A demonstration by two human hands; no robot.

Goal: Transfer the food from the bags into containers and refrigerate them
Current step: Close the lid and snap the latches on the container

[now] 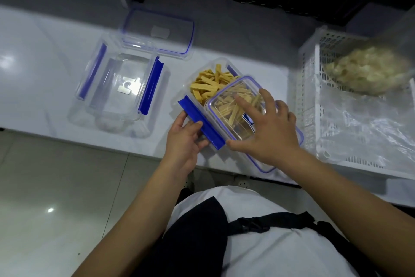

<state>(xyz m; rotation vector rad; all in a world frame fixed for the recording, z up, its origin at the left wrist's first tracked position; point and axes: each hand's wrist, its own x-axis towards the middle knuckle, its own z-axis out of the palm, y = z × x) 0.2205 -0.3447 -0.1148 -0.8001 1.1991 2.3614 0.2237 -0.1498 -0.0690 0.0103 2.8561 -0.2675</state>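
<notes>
A clear container (197,97) with blue latches sits near the table's front edge, filled with yellow food strips (208,82). Its clear lid (226,106) with a blue seal lies skewed over the near half. My right hand (267,128) rests flat on the lid, fingers spread. My left hand (184,142) grips the container's near-left side at the blue latch (202,123). An empty clear container (119,88) stands to the left, with its lid (159,32) behind it. A bag of pale food (368,70) lies in the white basket (312,88) at the right.
A crumpled empty clear plastic bag (363,124) fills the basket's near part. The white table (33,70) stretches to the left. Grey floor tiles (56,187) lie below the table edge. Dark clutter stands behind the table.
</notes>
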